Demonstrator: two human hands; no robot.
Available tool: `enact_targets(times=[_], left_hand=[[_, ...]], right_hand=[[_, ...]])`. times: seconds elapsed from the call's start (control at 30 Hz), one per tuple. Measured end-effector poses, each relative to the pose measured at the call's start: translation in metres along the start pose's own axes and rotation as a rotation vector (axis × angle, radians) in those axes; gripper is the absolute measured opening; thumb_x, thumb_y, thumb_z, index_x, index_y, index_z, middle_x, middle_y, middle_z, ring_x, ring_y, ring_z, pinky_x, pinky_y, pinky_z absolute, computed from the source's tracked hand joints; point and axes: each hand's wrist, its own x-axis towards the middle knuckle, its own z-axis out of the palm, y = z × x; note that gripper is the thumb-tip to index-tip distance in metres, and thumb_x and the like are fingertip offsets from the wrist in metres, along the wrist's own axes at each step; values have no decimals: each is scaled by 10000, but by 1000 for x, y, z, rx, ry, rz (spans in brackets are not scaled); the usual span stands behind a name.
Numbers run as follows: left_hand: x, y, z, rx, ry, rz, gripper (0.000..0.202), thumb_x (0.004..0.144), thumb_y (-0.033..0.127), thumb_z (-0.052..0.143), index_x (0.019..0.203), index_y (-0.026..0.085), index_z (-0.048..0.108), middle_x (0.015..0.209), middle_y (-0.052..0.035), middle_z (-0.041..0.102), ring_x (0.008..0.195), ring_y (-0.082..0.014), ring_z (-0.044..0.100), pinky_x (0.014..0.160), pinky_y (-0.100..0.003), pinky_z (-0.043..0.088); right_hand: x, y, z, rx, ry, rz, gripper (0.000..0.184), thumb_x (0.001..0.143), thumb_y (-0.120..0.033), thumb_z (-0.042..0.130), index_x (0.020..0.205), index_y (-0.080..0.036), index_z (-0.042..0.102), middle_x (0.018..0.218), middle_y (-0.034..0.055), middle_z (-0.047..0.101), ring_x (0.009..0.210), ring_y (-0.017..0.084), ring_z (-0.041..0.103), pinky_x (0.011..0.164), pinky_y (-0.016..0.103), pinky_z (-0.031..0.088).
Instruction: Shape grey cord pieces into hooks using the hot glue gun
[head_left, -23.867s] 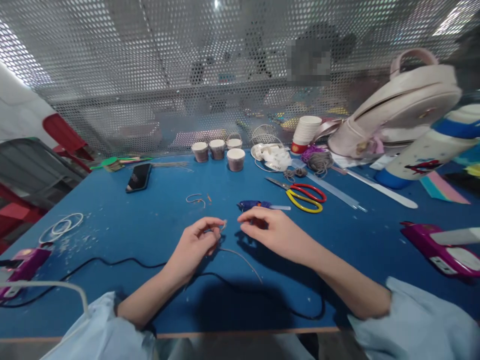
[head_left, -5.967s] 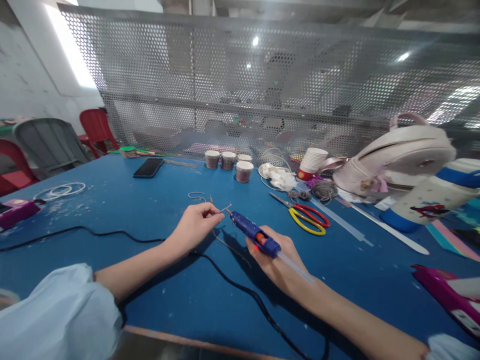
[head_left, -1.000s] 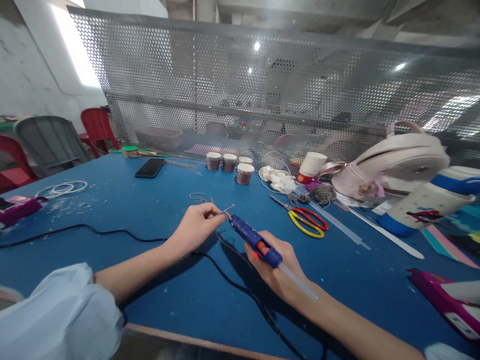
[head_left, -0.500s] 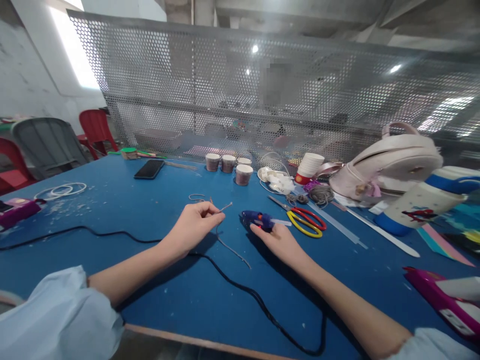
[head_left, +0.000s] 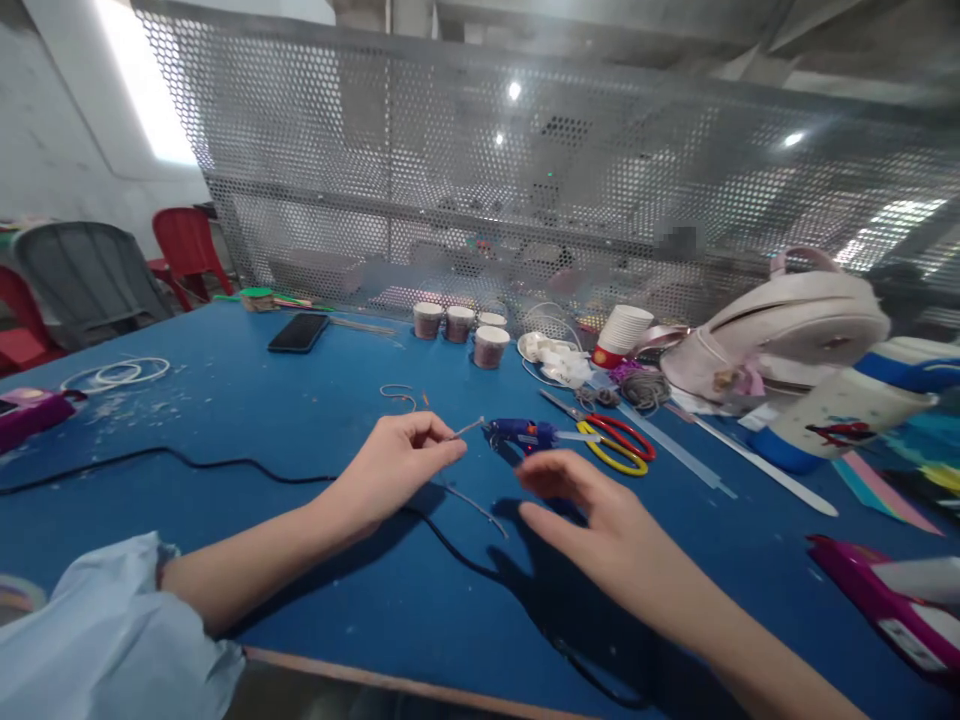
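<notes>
Pinched between the thumb and fingers of my left hand (head_left: 409,455) is a thin grey cord (head_left: 471,427). Its tip sticks out to the right, close to the nozzle of a blue hot glue gun (head_left: 525,435). A grey strand (head_left: 476,505) trails on the table below that hand; whether it is the same cord I cannot tell. The glue gun lies on its side with a clear glue stick in its back end. My right hand (head_left: 592,510) hovers in front of the gun, fingers apart and holding nothing. Scissors (head_left: 615,445) with red and yellow handles lie behind the gun's tail.
On the blue table (head_left: 300,560) runs a black cable (head_left: 247,465). Toward the back stand several small cups (head_left: 491,347), a phone (head_left: 298,333), stacked paper cups (head_left: 622,335) and grey yarn (head_left: 645,388). At right are a bag (head_left: 780,325), a bottle (head_left: 847,415) and a magenta tool (head_left: 877,600).
My right hand has let go of the glue gun and drawn back toward me, opening. My left hand has moved right, bringing the cord's tip near the nozzle.
</notes>
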Motion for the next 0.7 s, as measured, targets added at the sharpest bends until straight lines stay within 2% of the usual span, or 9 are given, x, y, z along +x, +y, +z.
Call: enact_targets(times=[0.03,0.1,0.17,0.23,0.3,0.37,0.4,0.6,0.7], left_hand=[[-2,0,2,-5,-13,8,191,711,315,633,621,153,590,523,55,466,497,-71,369,470,-196,277],[-6,-1,4,-25,-34,8,186,714,318,632,643,148,607,568,37,529,543,-85,429,509,-198,320],[-8,-3,4,-60,-53,-18,185,718,324,627,671,146,613,607,23,573,572,-97,472,537,-205,348],[-8,-5,4,-78,-66,-27,190,718,330,624,676,145,611,629,13,593,590,-106,490,551,-212,361],[-7,-6,3,-60,-66,-15,199,714,338,624,668,145,612,608,20,572,574,-100,468,536,-210,348],[-7,-6,2,-36,-59,-13,211,707,350,626,656,146,611,555,42,508,520,-82,403,492,-204,306],[-6,-5,2,-32,-57,-26,217,702,358,629,655,147,609,533,53,469,492,-73,361,465,-202,276],[-6,-7,1,-199,-120,-171,218,733,332,565,811,143,638,500,78,324,434,-61,248,407,-205,170],[-5,-11,1,-326,-148,-232,235,768,339,515,796,137,630,522,84,260,431,-55,199,406,-205,137]], right_hand=[[7,-5,11,134,-18,9,305,733,-289,635,1021,-234,552,1079,46,606,1017,200,560,896,336,418],[23,-11,33,432,-109,14,420,642,-193,693,1027,-221,528,1102,45,587,1048,185,549,917,326,412],[36,-14,49,720,-223,91,425,607,-164,709,985,-208,519,1003,21,592,877,147,599,805,306,466],[41,-15,55,877,-287,170,374,612,-190,722,930,-196,526,829,-30,571,586,72,542,591,250,466],[40,-14,53,895,-275,243,328,628,-248,736,880,-188,535,624,-89,481,403,19,348,410,186,326],[38,-12,47,832,-215,288,296,650,-331,734,812,-178,539,490,-123,360,367,14,217,366,176,186],[37,-11,44,796,-184,292,297,662,-373,725,778,-174,538,463,-126,326,368,18,202,367,183,159],[37,-3,40,650,-57,211,300,702,-442,676,724,-160,575,489,-93,354,401,36,245,390,214,160],[37,0,42,634,-44,206,285,713,-432,671,731,-160,586,509,-86,367,413,40,256,393,216,167]])
